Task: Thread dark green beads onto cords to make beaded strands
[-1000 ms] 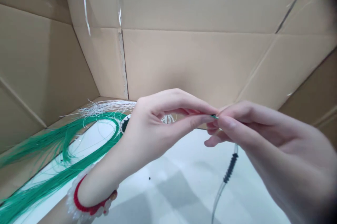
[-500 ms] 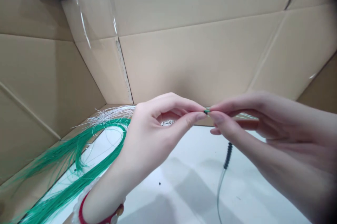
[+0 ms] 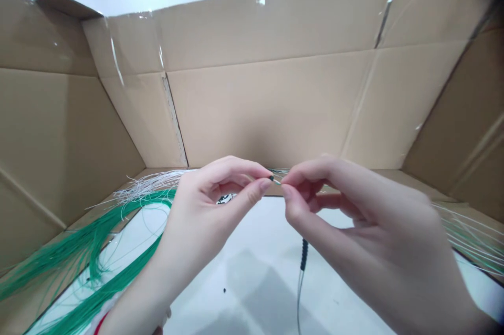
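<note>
Threading work, held up above the white bench (image 3: 255,272), inside the cardboard walls (image 3: 260,109). Left hand (image 3: 205,209) pinched shut, thumb and forefinger nipping a tiny dark bead (image 3: 271,178). Right hand (image 3: 354,219) pinched likewise on a thin clear strand (image 3: 277,181), tip nearly touching the bead. Below the right hand, a short run of dark beads (image 3: 303,254) hanging on the same clear line. Best done with both wrists steady, pinches close to the tip, bead hole turned square to the strand, little slack between. Both palms facing inward, remaining fingers curled, forearms rising from below. Green strands (image 3: 79,256) and white strands (image 3: 145,188) lying left.
</note>
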`<state>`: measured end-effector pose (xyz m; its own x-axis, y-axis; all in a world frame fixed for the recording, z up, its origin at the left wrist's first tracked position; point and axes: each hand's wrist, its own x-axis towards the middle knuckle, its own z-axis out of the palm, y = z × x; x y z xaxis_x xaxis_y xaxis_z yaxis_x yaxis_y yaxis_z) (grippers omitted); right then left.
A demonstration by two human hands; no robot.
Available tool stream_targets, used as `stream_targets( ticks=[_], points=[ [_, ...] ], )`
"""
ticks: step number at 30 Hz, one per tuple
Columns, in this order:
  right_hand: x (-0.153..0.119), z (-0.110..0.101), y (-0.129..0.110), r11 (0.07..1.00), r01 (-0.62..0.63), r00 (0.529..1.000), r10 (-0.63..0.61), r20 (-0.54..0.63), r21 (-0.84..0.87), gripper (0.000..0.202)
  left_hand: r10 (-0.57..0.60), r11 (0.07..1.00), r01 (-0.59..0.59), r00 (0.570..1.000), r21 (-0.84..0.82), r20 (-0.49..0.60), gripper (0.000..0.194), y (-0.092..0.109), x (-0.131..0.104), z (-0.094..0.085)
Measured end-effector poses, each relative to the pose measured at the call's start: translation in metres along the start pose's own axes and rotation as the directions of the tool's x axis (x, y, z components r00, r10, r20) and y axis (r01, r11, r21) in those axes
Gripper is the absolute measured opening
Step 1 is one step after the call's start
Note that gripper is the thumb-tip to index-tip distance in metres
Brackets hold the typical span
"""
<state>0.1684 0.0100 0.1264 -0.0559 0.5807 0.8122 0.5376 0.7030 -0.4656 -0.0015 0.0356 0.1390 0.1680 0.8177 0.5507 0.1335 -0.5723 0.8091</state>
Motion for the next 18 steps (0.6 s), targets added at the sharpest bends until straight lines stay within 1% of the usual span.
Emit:
stream_targets(
  ticks=[8,14,18],
  points=[
    [-0.0003,0.0050,-0.0006,0.997,0.012,0.999,-0.008,-0.046,0.081,0.014,-0.003,0.998,0.003,1.000,-0.070,-0.007,0.008,0.0018,-0.0019,0.0019],
    [-0.0024,0.0055,-0.0035,0.998,0.016,1.000,-0.015,-0.012,0.061,0.014,-0.005,0.997,0.003,1.000,-0.082,-0.014,0.010,0.0044,-0.0042,0.0009],
    [-0.0021,0.0049,-0.0052,0.999,0.027,0.999,-0.025,-0.028,0.047,0.014,-0.003,0.997,0.003,1.000,-0.076,-0.006,0.006,0.0059,-0.0049,0.0008]
  ],
)
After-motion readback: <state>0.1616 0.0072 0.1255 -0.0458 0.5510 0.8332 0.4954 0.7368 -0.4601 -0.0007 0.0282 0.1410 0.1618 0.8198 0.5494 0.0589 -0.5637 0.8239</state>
